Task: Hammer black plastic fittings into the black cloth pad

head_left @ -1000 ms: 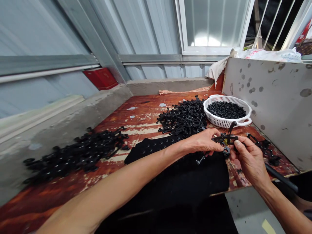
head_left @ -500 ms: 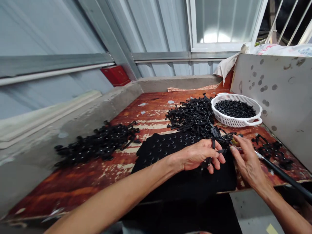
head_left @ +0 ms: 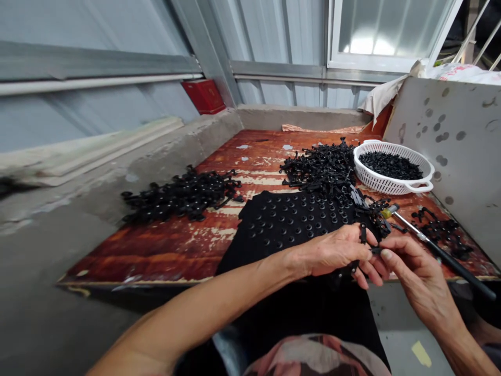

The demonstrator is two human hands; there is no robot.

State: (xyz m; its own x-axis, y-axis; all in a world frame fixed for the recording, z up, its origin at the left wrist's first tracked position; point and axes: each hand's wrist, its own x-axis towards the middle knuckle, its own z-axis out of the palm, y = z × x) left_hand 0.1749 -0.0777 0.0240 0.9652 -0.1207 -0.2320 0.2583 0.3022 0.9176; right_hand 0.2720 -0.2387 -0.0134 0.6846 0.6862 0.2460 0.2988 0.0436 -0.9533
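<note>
My left hand (head_left: 336, 253) is closed round a black plastic sprue piece (head_left: 362, 235) at the near edge of the worn red table (head_left: 164, 245). My right hand (head_left: 410, 271) meets it from the right, fingers pinched on the same black piece. Both hands hover over a black studded mat (head_left: 289, 222) that hangs over the table edge. A large pile of black plastic sprues (head_left: 319, 169) lies just beyond my hands.
A white perforated basket (head_left: 391, 183) of small black parts stands at the back right, beside a grey spotted board (head_left: 457, 156). A second pile of black parts (head_left: 183, 193) lies on the left. A long black-handled tool (head_left: 438, 250) rests at the right, near more black pieces (head_left: 442, 230).
My hands have drawn back toward me and lowered, from near the basket to the table's near edge. The view has shifted right and down, showing more of the studded mat.
</note>
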